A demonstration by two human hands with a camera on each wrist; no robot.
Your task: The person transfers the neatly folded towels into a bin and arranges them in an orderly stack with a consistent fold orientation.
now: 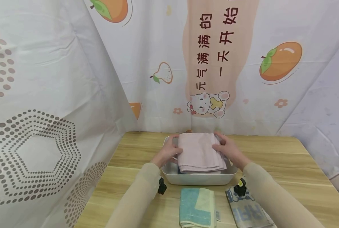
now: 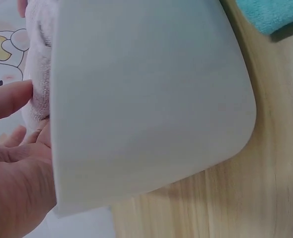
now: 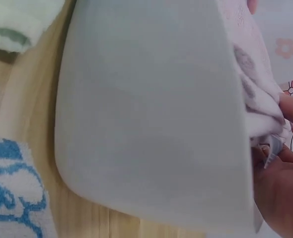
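A folded pale pink towel (image 1: 200, 152) lies over the white plastic bin (image 1: 199, 180), partly inside it. My left hand (image 1: 169, 150) holds the towel by its left side, thumb on top and fingers lower down, inside the rim. At the opposite side my right hand (image 1: 230, 150) grips the towel's layered edge in the same manner. Both wrist views look mostly at the bin's outer wall (image 3: 151, 114), with the towel (image 2: 39, 64) bulging above its rim. Something dark blue shows under the towel's left front corner. The rest of the bin's contents is hidden.
In front of the bin, a folded teal and yellow towel (image 1: 196, 205) lies on the wooden table (image 1: 289, 167). Right of it is a grey and blue towel (image 1: 247, 212), partly covered by my right forearm. A printed curtain (image 1: 158, 38) hangs behind the table.
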